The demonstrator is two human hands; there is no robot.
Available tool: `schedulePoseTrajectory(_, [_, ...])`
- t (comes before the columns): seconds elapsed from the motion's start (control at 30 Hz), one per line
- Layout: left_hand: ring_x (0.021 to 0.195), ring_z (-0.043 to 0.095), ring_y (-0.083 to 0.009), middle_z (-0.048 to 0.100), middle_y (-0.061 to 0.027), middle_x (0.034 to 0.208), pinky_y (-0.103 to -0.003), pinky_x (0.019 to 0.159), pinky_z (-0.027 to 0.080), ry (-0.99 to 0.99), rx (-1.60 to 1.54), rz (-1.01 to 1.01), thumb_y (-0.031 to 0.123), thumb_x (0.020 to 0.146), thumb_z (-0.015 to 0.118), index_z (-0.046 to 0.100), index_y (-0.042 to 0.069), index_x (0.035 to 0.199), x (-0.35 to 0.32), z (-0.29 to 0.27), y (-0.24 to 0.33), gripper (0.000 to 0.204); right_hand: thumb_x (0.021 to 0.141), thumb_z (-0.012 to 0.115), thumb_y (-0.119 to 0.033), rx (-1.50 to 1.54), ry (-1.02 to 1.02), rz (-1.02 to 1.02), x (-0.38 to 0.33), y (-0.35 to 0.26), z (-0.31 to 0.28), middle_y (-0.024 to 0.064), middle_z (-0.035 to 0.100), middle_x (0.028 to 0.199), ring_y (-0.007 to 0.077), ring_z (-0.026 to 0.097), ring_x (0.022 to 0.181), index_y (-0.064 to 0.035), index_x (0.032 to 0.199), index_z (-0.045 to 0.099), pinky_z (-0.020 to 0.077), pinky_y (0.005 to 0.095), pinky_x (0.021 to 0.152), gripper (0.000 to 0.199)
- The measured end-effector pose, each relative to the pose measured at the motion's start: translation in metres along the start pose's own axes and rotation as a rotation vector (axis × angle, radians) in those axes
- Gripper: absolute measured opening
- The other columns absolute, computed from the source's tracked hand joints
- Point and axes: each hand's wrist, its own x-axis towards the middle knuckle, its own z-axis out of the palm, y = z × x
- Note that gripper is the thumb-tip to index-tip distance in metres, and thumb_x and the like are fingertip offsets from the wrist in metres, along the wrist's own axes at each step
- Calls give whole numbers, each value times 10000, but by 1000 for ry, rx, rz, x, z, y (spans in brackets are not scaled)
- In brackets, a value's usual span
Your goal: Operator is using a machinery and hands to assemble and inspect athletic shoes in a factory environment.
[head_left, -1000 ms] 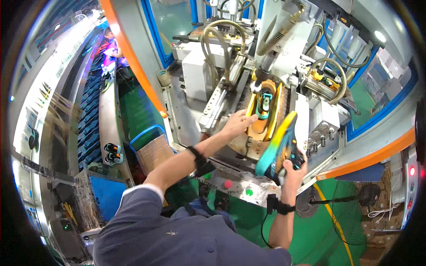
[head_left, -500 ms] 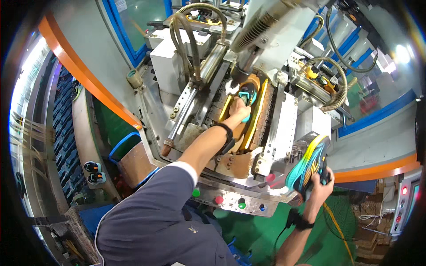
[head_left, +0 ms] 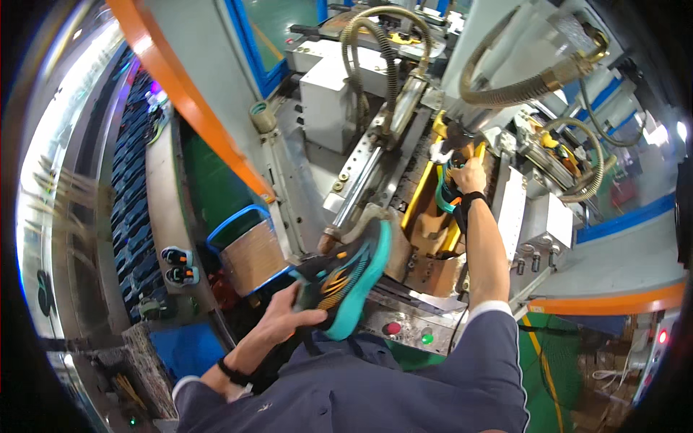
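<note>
My left hand (head_left: 281, 316) is closed on the heel end of a dark sneaker (head_left: 339, 278) with a teal sole and orange-yellow stripes. That shoe is tilted in front of the machine, toe up and to the right. Farther in, my right hand (head_left: 471, 176) grips a second sneaker (head_left: 442, 196), also dark with teal and some orange, between the yellow-edged side pads (head_left: 421, 198) of the pressing machine. The hand and wrist hide part of this shoe. Right above it comes down the machine's press head (head_left: 462, 137).
A metal cylinder (head_left: 361, 184) and ribbed hoses (head_left: 390, 72) flank the pads. The front panel (head_left: 404, 328) carries coloured buttons. To the left stand a blue-framed stool (head_left: 256, 251), an orange-edged guard (head_left: 191, 101) and a ledge with a pair of small-looking sneakers (head_left: 179, 265).
My left hand has come out of the machine and now holds a sneaker at its front. My right hand has gone from the right side into the machine with its sneaker. The view has shifted.
</note>
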Motion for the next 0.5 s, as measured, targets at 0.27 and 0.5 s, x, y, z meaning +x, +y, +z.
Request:
schedulePoseTrajectory(0.27, [995,636,-214,624,-128,1121,-326,887,512,555,-423,183,9,787,667,508,-69,1230,-130,-16,-53,477,788,650,-271,47,20,-125,-18,-22,26,289,654,885,400,669,869,37,1087,345,538,474,769,526])
schedulePoseTrajectory(0.5, [1023,617,-219,632,-122,1124,-347,917,494,755,-596,84,-7,818,666,559,-59,1185,-173,7,-116,386,821,572,-4,651,-44,-920,-283,-58,-37,147,555,735,266,538,681,-3,854,594,427,361,611,40])
